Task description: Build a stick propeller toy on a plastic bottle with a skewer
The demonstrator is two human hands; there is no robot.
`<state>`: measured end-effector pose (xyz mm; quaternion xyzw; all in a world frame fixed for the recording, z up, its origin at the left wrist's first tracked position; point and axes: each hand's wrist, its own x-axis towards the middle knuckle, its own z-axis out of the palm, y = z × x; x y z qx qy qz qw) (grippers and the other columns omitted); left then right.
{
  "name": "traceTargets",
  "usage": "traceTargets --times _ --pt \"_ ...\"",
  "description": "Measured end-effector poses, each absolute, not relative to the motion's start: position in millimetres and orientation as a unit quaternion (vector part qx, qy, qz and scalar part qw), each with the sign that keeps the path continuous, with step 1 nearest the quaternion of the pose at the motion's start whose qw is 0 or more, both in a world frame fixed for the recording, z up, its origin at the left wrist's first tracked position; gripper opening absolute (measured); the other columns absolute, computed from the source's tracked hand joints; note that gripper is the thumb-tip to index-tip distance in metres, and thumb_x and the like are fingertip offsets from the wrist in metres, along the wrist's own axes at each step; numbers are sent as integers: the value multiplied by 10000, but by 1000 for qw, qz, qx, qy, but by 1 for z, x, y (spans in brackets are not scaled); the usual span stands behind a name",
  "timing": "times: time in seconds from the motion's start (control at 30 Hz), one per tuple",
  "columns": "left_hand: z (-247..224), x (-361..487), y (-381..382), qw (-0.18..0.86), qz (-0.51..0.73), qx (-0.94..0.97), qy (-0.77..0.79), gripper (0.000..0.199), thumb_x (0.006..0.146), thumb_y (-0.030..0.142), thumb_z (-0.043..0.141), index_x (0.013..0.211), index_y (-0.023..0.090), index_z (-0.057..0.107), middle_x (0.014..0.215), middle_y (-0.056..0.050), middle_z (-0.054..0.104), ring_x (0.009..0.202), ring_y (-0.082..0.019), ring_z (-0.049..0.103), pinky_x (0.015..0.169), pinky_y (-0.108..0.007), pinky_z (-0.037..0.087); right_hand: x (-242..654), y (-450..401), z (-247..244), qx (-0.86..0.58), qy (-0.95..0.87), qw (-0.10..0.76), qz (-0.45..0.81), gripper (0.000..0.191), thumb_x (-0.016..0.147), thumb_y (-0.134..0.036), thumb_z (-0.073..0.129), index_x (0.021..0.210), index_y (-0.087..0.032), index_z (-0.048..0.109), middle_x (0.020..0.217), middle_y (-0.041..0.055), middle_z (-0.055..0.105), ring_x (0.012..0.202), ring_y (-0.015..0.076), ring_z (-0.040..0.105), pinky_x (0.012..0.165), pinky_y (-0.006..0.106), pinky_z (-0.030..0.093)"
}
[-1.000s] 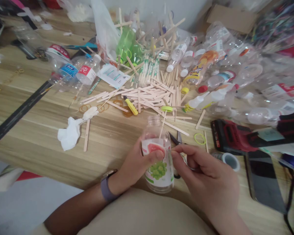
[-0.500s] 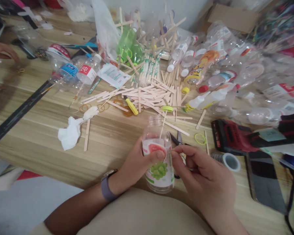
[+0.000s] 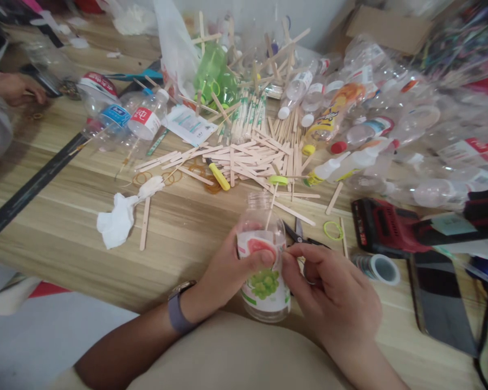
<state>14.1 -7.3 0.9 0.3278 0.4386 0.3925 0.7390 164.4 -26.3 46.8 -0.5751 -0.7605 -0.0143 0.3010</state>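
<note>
At the near edge of the wood-grain table point(image 3: 187, 216), close to the person's body:

One clear plastic bottle point(image 3: 268, 313), neck uppermost, its label point(image 3: 264, 284) printed with green grapes and a red fruit slice.

Left hand point(image 3: 228, 273): curled round the bottle from the left, holding it firmly, thumb across the label; watch with a mauve strap point(image 3: 178, 313) at the wrist.

Right hand point(image 3: 337, 295): thumb and forefinger drawn together against the label's right side, other fingers bent; any pinched item is too small to tell.

Just beyond the right hand: dark scissors point(image 3: 296, 234), partly hidden; one yellow-green band point(image 3: 333, 230).

To the right: a small spool point(image 3: 384, 269), a black phone point(image 3: 443, 306), a red-and-black power tool point(image 3: 394, 223).

Beyond the bottle: a heap of flat wooden sticks point(image 3: 254, 161), with a yellow-handled cutter point(image 3: 218, 174) at its near side.

Left of centre: crumpled white tissue point(image 3: 116, 221) near a lone stick point(image 3: 145, 225).

Far right: many empty plastic bottles point(image 3: 366, 130).

Far left: another person's hand point(image 3: 14, 89), grey-sleeved.
</note>
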Motion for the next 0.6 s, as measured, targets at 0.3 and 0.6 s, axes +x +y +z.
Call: traceTargets --times 0.3,0.6 --pt "4 14 -5 735 396 334 437 608 690 484 783 1151 186 521 990 -52 678 893 -211 633 797 -330 492 167 -26 44 -562 -772 297 -9 218 911 -278 530 750 -212 661 463 -55 500 368 86 404 418 239 299" --pt "3 14 -6 732 390 343 441 634 659 492 800 1145 193 523 976 -48 647 894 -211 603 791 -326 479 169 -28 48 -575 -762 298 6 200 925 -289 524 796 -209 654 485 -55 531 362 82 399 415 239 302"
